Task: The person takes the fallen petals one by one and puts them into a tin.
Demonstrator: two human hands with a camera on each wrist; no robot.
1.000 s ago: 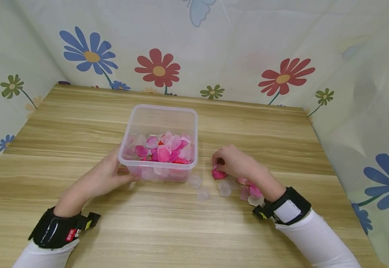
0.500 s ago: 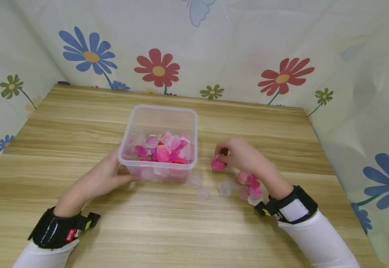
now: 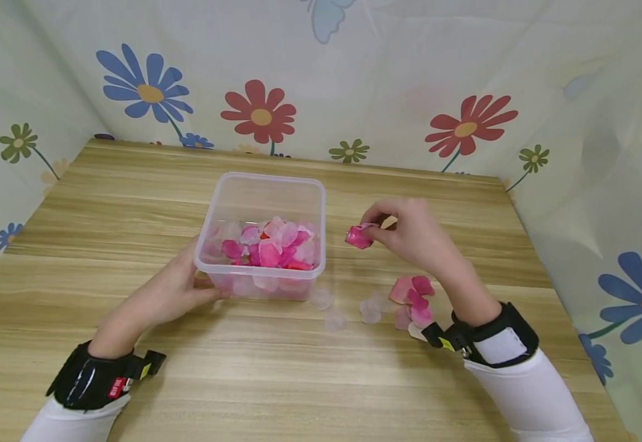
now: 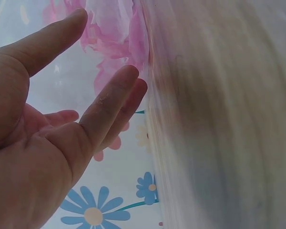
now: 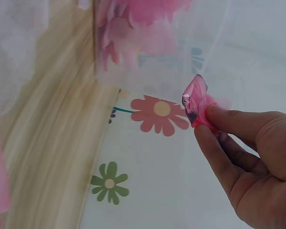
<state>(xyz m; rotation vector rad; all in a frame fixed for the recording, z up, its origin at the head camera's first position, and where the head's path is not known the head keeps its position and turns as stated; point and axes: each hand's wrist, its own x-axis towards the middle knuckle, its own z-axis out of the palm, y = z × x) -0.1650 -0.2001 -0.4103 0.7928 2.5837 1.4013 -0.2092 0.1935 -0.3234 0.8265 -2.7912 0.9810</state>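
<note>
A clear plastic box holds a heap of pink, red and white petals. At its front left corner my left hand touches the wall, fingers extended, as the left wrist view also shows. To the right of the box, my right hand pinches a few bright pink petals between thumb and fingers, raised above the table. The right wrist view shows the pinched petals bunched together, overlapping the box wall.
Loose pink petals lie on the wooden table below my right hand. Several pale, see-through petals are scattered beside the box's front right corner. A flower-print cloth stands behind the table and at its sides.
My right hand has lifted the pink petals from the tabletop, moving away from me and slightly right. More of the loose pink petals now show. The left hand and box stay put.
</note>
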